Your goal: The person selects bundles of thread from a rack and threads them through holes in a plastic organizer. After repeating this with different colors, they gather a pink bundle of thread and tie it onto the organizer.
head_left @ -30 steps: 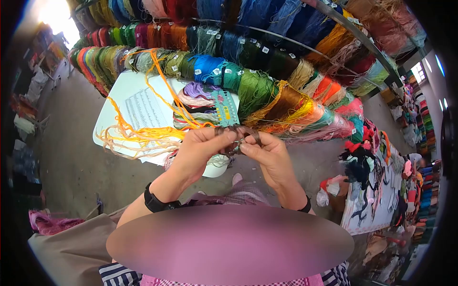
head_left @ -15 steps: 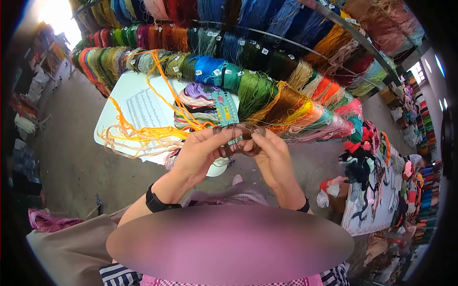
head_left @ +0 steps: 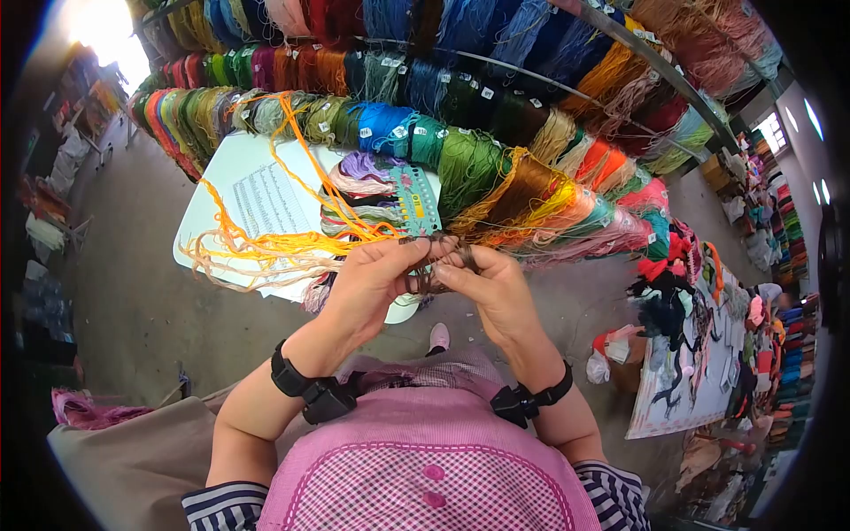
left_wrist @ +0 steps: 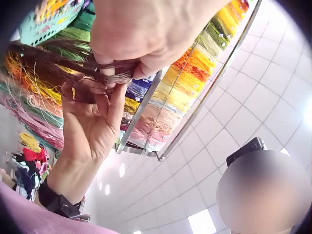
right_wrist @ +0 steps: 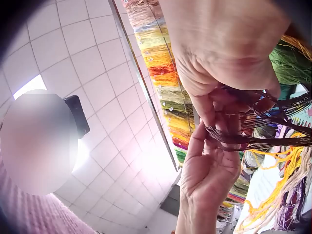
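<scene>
Dark brown thread (head_left: 428, 280) is stretched between the two hands at the middle of the head view. The left hand (head_left: 367, 281) pinches it between thumb and curled fingers. Close beside it, the right hand (head_left: 492, 290) grips the same thread, its thumb pointing toward the left hand. In the left wrist view the brown strands (left_wrist: 53, 61) run in loose loops across the fingers of both hands. The right wrist view shows several strands (right_wrist: 273, 141) trailing from the fingertips, with the left hand (right_wrist: 207, 183) below the right hand (right_wrist: 234, 53).
Rows of colored thread hanks (head_left: 390, 128) hang on metal rails ahead. A white board (head_left: 208, 212) holds a printed sheet (head_left: 270, 205), orange thread (head_left: 292, 243) and a teal perforated card (head_left: 414, 200) with hanks. A white table (head_left: 682, 389) with thread stands at right; a shoe (head_left: 440, 335) shows below.
The right thumb has shifted toward the left hand, and the brown thread between the hands has changed shape. The hands stay at about the same place.
</scene>
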Tool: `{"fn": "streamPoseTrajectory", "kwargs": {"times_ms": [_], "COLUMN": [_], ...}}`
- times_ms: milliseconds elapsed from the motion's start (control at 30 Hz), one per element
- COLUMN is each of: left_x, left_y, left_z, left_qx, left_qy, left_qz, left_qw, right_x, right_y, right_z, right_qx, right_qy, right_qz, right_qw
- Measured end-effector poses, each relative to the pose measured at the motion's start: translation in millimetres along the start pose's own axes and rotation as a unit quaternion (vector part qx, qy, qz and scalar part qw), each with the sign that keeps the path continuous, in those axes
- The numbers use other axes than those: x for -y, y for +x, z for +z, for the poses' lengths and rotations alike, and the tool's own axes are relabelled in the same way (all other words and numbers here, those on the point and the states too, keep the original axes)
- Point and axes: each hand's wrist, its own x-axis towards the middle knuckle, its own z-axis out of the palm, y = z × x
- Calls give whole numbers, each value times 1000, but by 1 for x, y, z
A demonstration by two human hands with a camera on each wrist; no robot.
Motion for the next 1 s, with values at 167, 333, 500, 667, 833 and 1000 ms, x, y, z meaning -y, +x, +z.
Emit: {"fn": "streamPoseTrajectory", "kwargs": {"times_ms": [167, 333, 500, 667, 833, 1000], "left_x": [1, 0, 2, 1, -1, 0], "left_y": [0, -1, -2, -4, -5, -7], "left_z": [-3, -3, 1, 3, -3, -6], "left_qx": [-6, -2, 2, -11, -18, -19], "left_qy": [40, 24, 25, 45, 54, 61], "left_qz": [-3, 5, -1, 2, 9, 31], "left_qw": [999, 1000, 1000, 999, 998, 997], "right_x": [4, -1, 6, -5, -7, -8], "right_y": [-3, 1, 0, 2, 0, 3], "right_z": [2, -6, 9, 8, 4, 5], "right_qx": [-10, 9, 17, -5, -20, -14], "right_qy": [4, 61, 18, -5, 12, 31], "right_qz": [-2, -18, 20, -11, -20, -12], "right_qw": [1000, 998, 1000, 1000, 1000, 999]}}
